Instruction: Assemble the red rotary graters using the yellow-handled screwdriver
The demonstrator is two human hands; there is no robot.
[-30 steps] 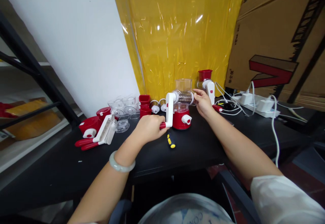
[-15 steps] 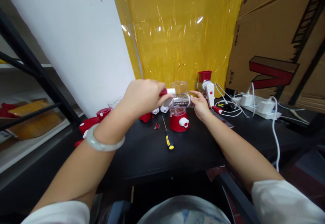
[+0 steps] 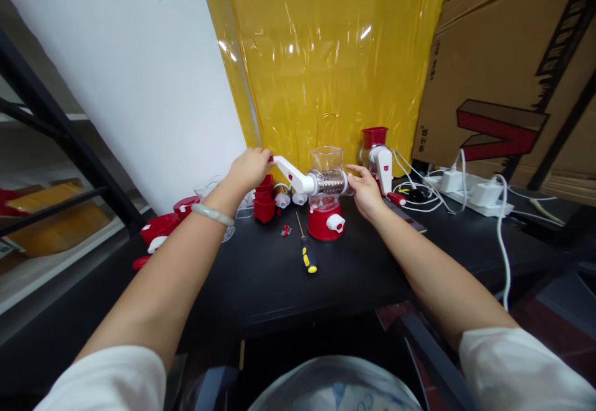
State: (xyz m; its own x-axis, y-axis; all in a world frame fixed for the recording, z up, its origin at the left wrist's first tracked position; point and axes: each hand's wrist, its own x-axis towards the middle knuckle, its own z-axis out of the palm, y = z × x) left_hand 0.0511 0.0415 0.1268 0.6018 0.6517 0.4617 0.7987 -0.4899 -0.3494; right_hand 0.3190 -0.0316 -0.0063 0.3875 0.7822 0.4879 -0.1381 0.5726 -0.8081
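A rotary grater (image 3: 326, 225) stands upright on the black table, with a red base, a clear hopper and a metal drum (image 3: 328, 181). From its left side a white crank handle (image 3: 293, 176) slants up to the left. My left hand (image 3: 251, 167) is closed around the red grip at the crank's outer end. At the drum's right end, my right hand (image 3: 367, 195) grips the grater's body between thumb and fingers; part of the contact is hidden. In front lies a screwdriver (image 3: 307, 254) beside small red and metal pieces (image 3: 285, 231).
Another rotary grater (image 3: 376, 156) stands behind my right hand, near white cables and a power strip (image 3: 488, 205). Red hopper parts (image 3: 264, 205) and spare drums (image 3: 282, 196) sit at the back left. More red parts (image 3: 161, 230) lie left. A cardboard box (image 3: 493, 76) rises at right.
My left hand has moved left with the grip, so the crank now points up-left instead of toward me. My right hand has stayed at the drum's right end.
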